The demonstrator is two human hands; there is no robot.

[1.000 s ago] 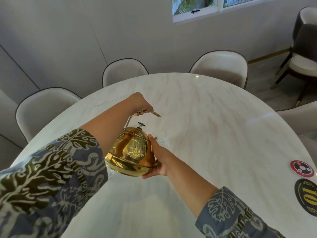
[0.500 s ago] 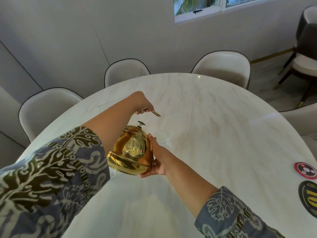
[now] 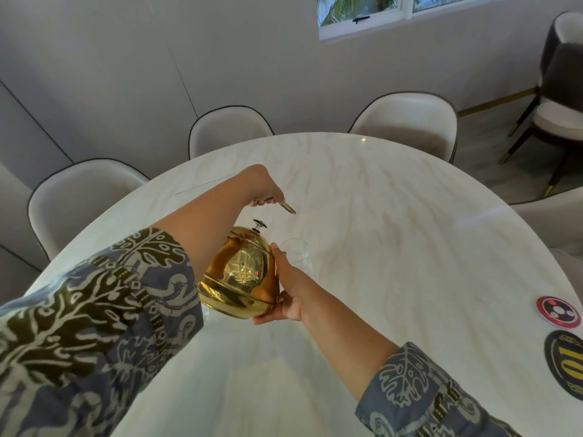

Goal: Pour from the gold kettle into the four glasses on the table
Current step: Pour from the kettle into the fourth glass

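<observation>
The gold kettle point(image 3: 239, 275) hangs tilted above the white marble table point(image 3: 394, 234), its lid knob pointing up and away from me. My left hand point(image 3: 263, 192) grips the kettle's top handle. My right hand point(image 3: 284, 288) presses flat against the kettle's right side and base, steadying it. One clear glass point(image 3: 295, 252) stands just beyond the kettle, partly behind my right fingers. A sliver of another glass point(image 3: 206, 313) shows under the kettle's left edge. The spout and any other glasses are hidden behind the kettle and my left arm.
Two round badges, one red point(image 3: 558, 311) and one black with gold point(image 3: 566, 362), lie at the table's right edge. White chairs point(image 3: 407, 121) ring the far side of the table. A dark chair point(image 3: 558, 99) stands at the right by the wall.
The kettle has tipped a little further forward, its base lifting toward me. Both hands keep their hold and have barely shifted.
</observation>
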